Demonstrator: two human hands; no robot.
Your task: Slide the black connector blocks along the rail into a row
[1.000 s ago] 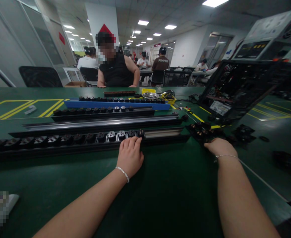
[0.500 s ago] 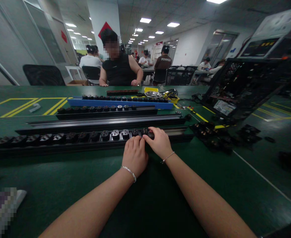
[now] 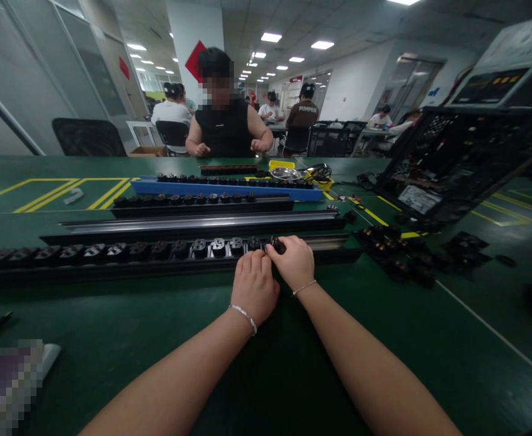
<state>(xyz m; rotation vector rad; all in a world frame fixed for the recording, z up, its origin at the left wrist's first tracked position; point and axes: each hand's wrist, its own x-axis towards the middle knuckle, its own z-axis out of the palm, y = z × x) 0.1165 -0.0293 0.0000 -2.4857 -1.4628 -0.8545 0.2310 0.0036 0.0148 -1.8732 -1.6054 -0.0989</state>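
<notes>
A long black rail (image 3: 206,265) runs across the table, carrying a row of round black socket modules (image 3: 200,247); a few show pale tops. My left hand (image 3: 254,281) is closed over the rail's front edge, fingers together and curled down onto it. At the right end of the row, my right hand (image 3: 295,260) pinches a black socket module (image 3: 276,244) between thumb and fingers. That module looks slightly tilted, and the fingers hide part of it. My two hands almost touch.
Behind lie an empty-looking black rail (image 3: 202,223), another filled rail (image 3: 202,207) and a blue rail (image 3: 224,189) with modules. Loose black parts (image 3: 397,248) are heaped on the right near an open black case (image 3: 438,157). A person (image 3: 227,124) sits opposite.
The view has shifted slightly, moving everything a little to the right. The module in my right hand now looks more tilted. The person opposite has lifted their hands a little.
</notes>
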